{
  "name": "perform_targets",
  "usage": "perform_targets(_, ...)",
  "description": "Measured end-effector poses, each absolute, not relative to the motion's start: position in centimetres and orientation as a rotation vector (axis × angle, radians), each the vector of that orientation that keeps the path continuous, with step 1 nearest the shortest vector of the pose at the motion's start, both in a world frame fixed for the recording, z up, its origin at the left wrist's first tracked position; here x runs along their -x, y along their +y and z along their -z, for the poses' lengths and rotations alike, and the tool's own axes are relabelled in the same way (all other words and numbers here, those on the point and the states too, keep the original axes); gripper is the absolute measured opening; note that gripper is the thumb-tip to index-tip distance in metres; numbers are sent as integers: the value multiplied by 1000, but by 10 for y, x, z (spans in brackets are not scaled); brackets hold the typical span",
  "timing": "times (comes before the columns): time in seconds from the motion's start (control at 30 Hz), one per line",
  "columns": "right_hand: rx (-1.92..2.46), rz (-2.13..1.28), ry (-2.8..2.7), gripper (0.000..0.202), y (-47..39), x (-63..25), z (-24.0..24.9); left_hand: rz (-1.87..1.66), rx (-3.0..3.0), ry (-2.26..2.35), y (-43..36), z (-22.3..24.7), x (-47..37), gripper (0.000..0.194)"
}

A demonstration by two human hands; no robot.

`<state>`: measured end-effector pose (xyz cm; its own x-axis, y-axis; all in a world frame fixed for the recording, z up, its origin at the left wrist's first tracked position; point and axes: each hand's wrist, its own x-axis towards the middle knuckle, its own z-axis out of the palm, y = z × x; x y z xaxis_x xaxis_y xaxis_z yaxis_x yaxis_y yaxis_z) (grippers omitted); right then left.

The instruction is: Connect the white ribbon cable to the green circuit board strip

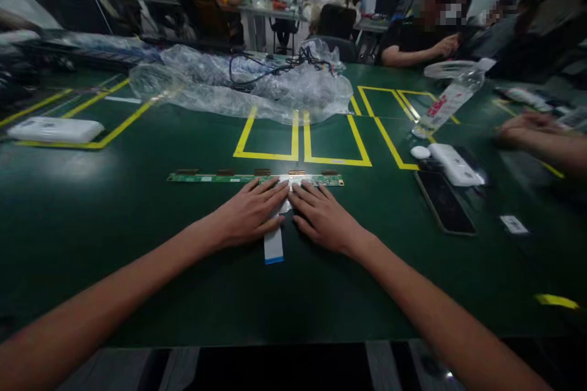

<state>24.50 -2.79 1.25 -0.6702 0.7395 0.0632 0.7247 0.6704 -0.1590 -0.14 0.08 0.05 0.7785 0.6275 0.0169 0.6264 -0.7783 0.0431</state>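
Note:
A long narrow green circuit board [215,178] lies across the dark green table [114,226]. A white flat ribbon cable [274,243] with a blue end runs from the board toward me. My left hand [250,214] lies flat on the cable, fingertips at the board's connector. My right hand [323,217] lies beside it, fingertips also at the connector, touching the cable's top end. Both hands press down with fingers extended and together; neither lifts anything.
Yellow tape rectangles [302,140] mark the table behind the board. Crumpled clear plastic with black cables [257,82] lies further back. A black phone [444,201], white devices [454,164] and a plastic bottle [447,101] sit right; a white box [55,129] left. Another person's arm [541,140] rests far right.

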Motion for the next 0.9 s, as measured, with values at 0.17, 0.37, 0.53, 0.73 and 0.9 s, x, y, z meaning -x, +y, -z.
perform_targets(0.17, 1248, -187, -2729, 59, -26, -244, -10, -56, -2893, 994, 2, -7, 5, 70)
perform_targets(0.37, 1277, -273, -2665, 60, -22, -241, -9, -89, -2847, 1013, 3, -16, 4, 65)
perform_targets(0.53, 1272, -387, -2570, 64, -20, -244, -9, -55, -2888, 996, 5, -15, 5, 62)
perform_targets(0.73, 1166, -455, -2393, 60, -18, -249, -10, -64, -2925, 999, 13, -10, 7, 55)
perform_targets(0.9, 1155, -474, -2365, 56, -16, -251, -8, -58, -2788, 1379, 58, -6, 51, 59)
